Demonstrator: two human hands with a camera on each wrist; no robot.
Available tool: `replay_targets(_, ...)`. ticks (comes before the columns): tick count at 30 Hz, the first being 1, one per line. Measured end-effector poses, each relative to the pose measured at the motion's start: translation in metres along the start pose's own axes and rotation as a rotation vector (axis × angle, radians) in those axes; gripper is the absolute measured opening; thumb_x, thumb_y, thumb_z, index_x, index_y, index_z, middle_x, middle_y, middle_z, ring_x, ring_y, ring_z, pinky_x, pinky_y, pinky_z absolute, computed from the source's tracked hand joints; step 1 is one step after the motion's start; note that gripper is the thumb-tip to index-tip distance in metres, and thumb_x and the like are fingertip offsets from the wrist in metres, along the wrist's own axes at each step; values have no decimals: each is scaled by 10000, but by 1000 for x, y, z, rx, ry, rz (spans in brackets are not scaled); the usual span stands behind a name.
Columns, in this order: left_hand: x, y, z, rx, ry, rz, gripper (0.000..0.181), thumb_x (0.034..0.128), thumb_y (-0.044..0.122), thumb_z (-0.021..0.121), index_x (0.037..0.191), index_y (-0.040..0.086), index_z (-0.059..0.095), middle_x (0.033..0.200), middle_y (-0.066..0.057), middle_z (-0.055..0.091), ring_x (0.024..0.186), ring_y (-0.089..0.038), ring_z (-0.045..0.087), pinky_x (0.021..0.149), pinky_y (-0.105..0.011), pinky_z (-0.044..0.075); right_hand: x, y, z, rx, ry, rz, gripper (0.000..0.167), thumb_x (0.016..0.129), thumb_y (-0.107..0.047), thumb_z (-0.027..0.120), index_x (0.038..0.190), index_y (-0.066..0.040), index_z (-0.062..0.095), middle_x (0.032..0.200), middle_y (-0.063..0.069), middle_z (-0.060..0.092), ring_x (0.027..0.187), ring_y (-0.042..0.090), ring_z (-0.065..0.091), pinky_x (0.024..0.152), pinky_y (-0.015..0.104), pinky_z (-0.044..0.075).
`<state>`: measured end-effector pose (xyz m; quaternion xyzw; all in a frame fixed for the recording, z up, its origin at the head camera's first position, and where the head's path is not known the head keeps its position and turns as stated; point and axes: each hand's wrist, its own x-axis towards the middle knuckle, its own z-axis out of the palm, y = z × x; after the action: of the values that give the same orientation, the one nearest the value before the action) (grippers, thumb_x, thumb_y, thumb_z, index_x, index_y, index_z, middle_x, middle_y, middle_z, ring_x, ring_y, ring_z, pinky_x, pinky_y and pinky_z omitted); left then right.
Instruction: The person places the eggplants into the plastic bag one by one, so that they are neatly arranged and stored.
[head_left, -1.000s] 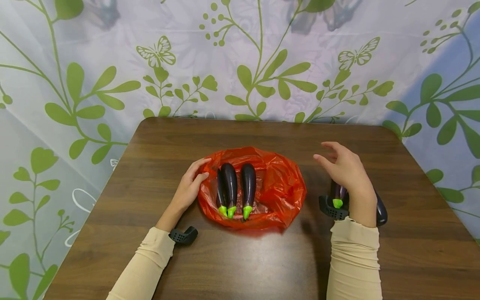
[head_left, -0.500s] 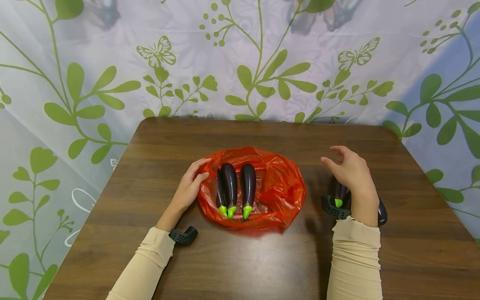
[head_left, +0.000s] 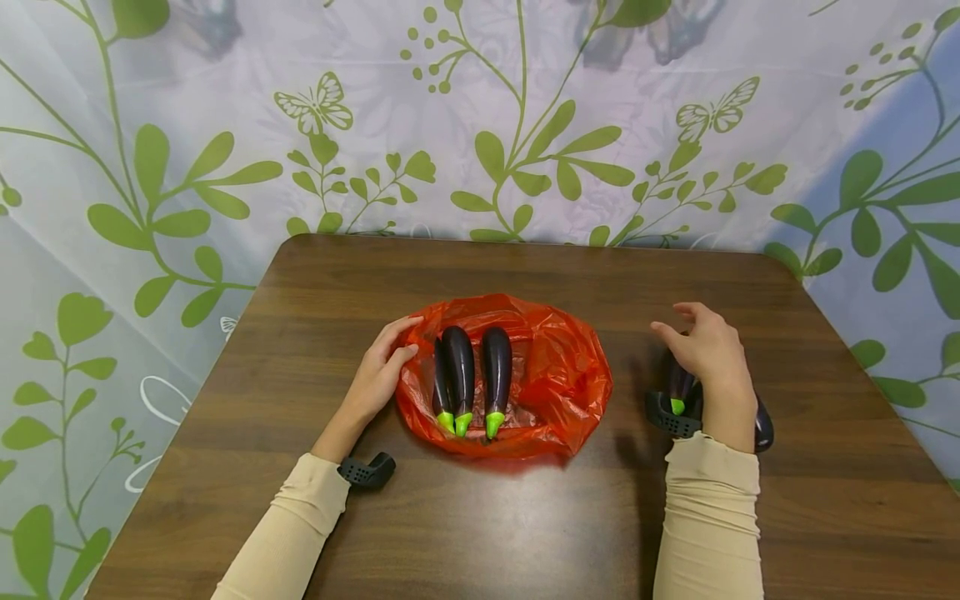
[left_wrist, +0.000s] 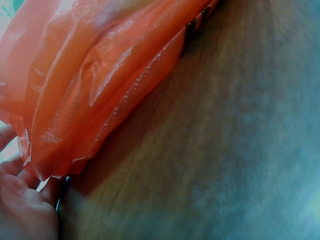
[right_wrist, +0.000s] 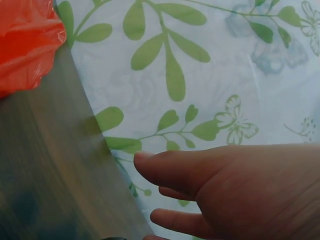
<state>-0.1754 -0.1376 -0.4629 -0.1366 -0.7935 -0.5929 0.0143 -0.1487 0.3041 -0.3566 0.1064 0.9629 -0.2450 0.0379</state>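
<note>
A red plastic bag (head_left: 562,375) lies spread on the table with its mouth up, and three eggplants show in it, one (head_left: 496,371) a little apart from the other two (head_left: 459,371). My left hand (head_left: 377,375) touches the bag's left rim; in the left wrist view its fingers (left_wrist: 25,195) are at the bag's edge (left_wrist: 75,115). Right of the bag, my right hand (head_left: 708,346) hovers with fingers loosely bent and nothing in them, also in the right wrist view (right_wrist: 240,195). Beneath that hand and wrist, more eggplants (head_left: 679,385) are partly hidden.
The brown wooden table (head_left: 480,533) has its far edge against a white curtain (head_left: 420,100) with green leaves and butterflies. Dark bands (head_left: 367,472) sit on both wrists. One eggplant's end (head_left: 763,427) shows right of the right forearm.
My right hand has moved right and slightly toward the near side, lower over the eggplants on the right. The left hand, the bag and its eggplants have stayed put.
</note>
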Motion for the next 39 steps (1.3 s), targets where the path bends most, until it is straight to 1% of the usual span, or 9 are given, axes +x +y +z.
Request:
replay_targets(6,0,0,0,6,3,1,425,1043,125,519,1465,121,559,1572,-116,453,1473,-316,406,1229,-526,314,3,6,3,-18,-36,12,693,1053,-419,533,1515,72,369,1506,404,382,1326,607,393,1064,741,359)
replay_targets(15,0,-1,0,3,2,-5,424,1045,128,518,1468,125,556,1570,-111,455,1471,-312,409,1228,-523,317,4,12,2,-17,-18,46,679,1052,-402,536,1523,60,372,1524,381,380,1341,618,358,1073,750,322)
replay_targets(25,0,0,0,4,0,-1,424,1046,137,521,1468,125,557,1573,-113,452,1469,-319,409,1223,-531,322,4,18,2,2,-27,83,664,1051,-361,546,1531,60,362,1543,387,345,1361,619,329,1088,744,308)
replay_targets(32,0,1,0,5,1,-1,425,1043,137,523,1466,123,558,1574,-116,449,1470,-325,407,1223,-537,319,5,20,3,-8,-34,78,653,1051,-334,554,1523,75,362,1539,392,344,1363,604,343,1096,724,330)
replay_targets(39,-1,1,-1,2,-2,0,425,1044,136,524,1467,120,555,1576,-120,445,1471,-329,406,1221,-543,321,5,22,2,-11,-57,91,671,1051,-354,549,1525,76,348,1523,408,350,1357,612,345,1090,722,342)
